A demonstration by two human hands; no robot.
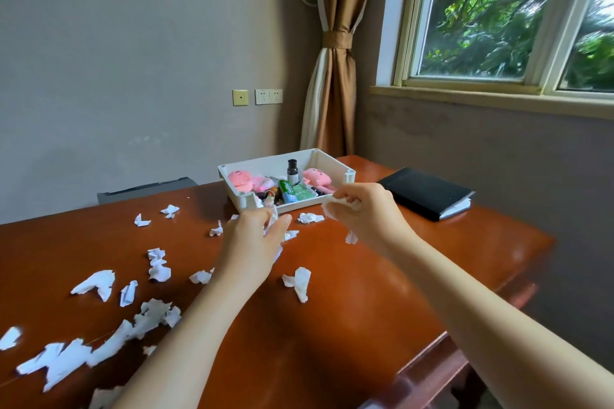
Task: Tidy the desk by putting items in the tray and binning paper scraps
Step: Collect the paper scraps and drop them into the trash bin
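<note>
The brown wooden desk (365,309) carries scattered white paper scraps (96,282), a white tray (299,207) and a black notebook (425,191).

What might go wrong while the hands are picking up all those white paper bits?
1. The right hand grips crumpled white paper scraps close beside the open white plastic tray; bits may fall in among the pink plush toys.
2. Torn white pieces lie near the brown wooden desk's edge; the left forearm might brush them off.

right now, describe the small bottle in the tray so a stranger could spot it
On the brown desk, find the white tray near the far edge. The bottle stands at its back, between two pink toys. It alone is dark, upright and capped.
</note>
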